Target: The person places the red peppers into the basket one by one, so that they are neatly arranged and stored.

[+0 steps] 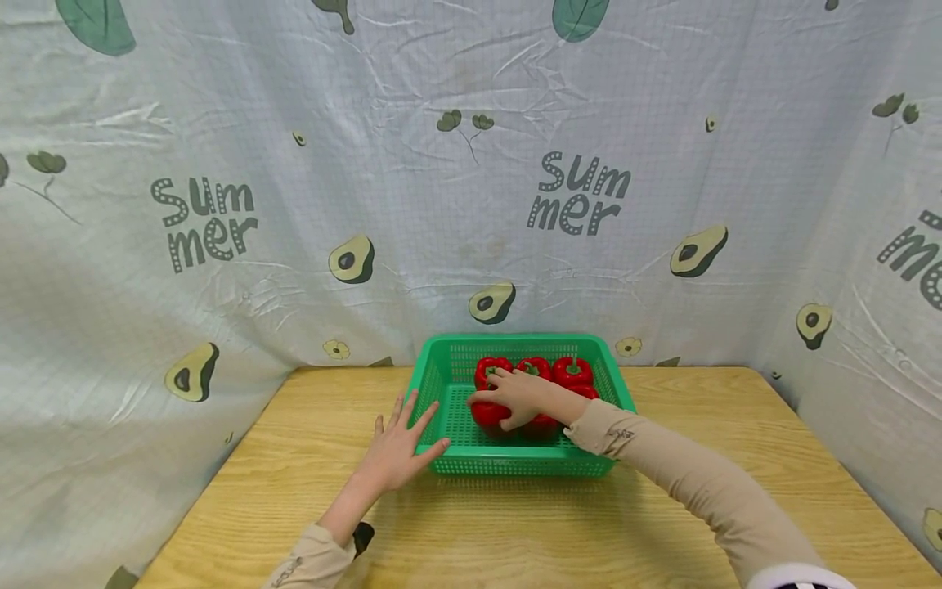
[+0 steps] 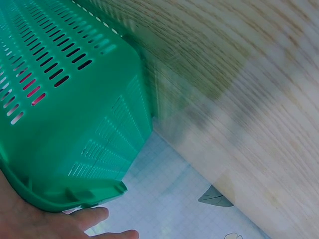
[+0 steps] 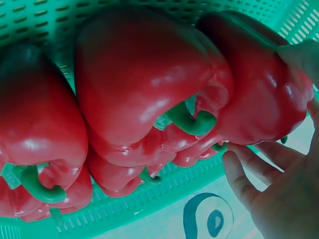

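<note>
A green plastic basket (image 1: 515,452) stands on the table and holds several red bell peppers (image 1: 572,372). My right hand (image 1: 519,397) reaches into it from the right and grips the front-left bell pepper (image 1: 487,417). In the right wrist view, thumb and fingers lie on opposite sides of that pepper (image 3: 264,89), beside another large bell pepper (image 3: 144,74) with a curved green stem. My left hand (image 1: 397,454) is at the basket's left front corner, fingers spread. The left wrist view has its fingers (image 2: 89,217) by the basket rim (image 2: 55,205); whether they touch it is unclear.
The wooden table (image 1: 316,458) extends to both sides and in front of the basket. A pale cloth (image 1: 412,204) printed with avocados and lettering hangs behind the table and along its sides. Inside the basket, the left part shows bare mesh floor (image 1: 458,417).
</note>
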`<action>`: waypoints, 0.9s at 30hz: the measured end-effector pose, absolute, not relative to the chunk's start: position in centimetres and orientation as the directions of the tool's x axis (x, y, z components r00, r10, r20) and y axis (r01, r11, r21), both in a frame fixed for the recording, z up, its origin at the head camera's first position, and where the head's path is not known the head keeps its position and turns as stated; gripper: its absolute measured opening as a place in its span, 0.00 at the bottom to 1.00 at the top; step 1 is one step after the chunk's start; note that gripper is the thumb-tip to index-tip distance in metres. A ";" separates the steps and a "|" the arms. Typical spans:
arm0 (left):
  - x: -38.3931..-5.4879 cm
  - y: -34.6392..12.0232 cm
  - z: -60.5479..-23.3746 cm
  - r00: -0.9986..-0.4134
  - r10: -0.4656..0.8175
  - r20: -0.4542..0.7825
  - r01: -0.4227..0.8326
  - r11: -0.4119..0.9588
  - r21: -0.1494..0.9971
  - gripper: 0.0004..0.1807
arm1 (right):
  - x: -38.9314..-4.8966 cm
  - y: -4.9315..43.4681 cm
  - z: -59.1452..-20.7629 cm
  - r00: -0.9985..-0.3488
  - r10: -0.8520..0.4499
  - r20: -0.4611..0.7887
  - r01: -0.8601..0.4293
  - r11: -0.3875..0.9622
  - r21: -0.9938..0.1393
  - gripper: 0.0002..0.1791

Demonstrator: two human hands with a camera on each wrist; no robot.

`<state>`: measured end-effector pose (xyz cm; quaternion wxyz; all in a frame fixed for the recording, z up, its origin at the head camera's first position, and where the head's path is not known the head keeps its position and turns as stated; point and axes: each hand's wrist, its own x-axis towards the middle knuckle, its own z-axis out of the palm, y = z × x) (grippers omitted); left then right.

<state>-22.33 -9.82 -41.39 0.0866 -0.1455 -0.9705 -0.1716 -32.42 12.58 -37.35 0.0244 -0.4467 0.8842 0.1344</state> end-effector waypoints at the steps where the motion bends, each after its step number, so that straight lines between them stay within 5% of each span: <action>1: -22.3 -9.8 -41.4 -0.943 0.252 0.218 0.312 0.899 0.307 0.36 | -32.5 12.6 -37.4 -0.602 -0.782 -0.161 -0.794 0.564 0.227 0.32; 27: -22.6 -9.9 -41.8 -0.942 0.244 0.228 0.308 0.899 0.312 0.36 | -33.0 13.1 -38.3 -0.601 -0.793 -0.101 -0.726 0.488 0.484 0.41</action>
